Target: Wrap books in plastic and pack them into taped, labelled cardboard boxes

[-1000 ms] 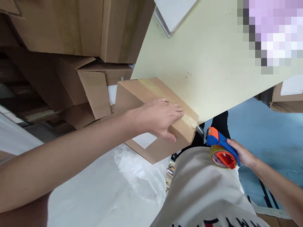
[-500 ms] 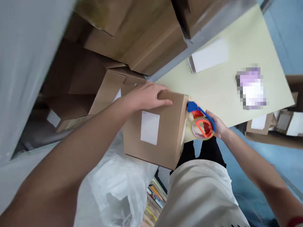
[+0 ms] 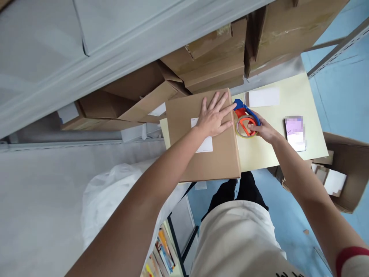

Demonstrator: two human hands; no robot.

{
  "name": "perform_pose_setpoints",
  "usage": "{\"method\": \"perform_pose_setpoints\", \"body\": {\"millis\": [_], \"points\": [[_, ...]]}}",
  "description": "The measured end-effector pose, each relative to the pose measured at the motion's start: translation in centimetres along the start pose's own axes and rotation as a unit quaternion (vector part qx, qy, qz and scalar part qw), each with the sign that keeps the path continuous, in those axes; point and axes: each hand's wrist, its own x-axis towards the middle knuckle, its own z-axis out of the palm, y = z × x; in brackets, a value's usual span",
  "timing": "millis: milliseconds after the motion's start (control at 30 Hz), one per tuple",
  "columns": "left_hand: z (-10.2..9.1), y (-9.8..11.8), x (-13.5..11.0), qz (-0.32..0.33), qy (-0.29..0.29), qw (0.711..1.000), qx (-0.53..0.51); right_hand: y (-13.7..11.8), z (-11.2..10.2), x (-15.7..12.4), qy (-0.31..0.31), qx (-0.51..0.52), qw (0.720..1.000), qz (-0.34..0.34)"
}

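Head view showed a cardboard box (image 3: 216, 161) with its broad face up, and every place here was read from that box. The left hand (image 3: 215, 116) lay flat on the box's top near its far right corner, fingers spread wide and gripping nothing, its heel over the upper edge of a white label (image 3: 206, 145) stuck to the same face. The right hand (image 3: 263, 130) was just off the box's right edge, closed around a blue and orange tape dispenser (image 3: 245, 120), whose nose touched the box's far right corner beside the left fingertips. A pale yellow table (image 3: 276, 154) lay under the box and ran out to its right, while the box's near edge overhung it. On the table, right of the box, lay a white sheet (image 3: 263, 97), and further right a blurred purple and white item (image 3: 295, 130). Beyond the box stood stacked brown cartons (image 3: 213, 61). Left of and below the box sat a white plastic bag (image 3: 115, 192)
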Motion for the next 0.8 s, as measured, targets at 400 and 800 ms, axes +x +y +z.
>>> {"method": "perform_pose_setpoints", "body": {"millis": [400,800], "points": [[-0.5,1.0,0.0,-0.054,-0.041,0.996,0.05,11.6,1.5,-17.7,-0.003,-0.029,0.998,0.062],[-0.7,0.4,0.3,-0.133,-0.021,0.99,0.026,18.1,13.2,-21.4,0.172,0.073,0.981,0.043]]}}
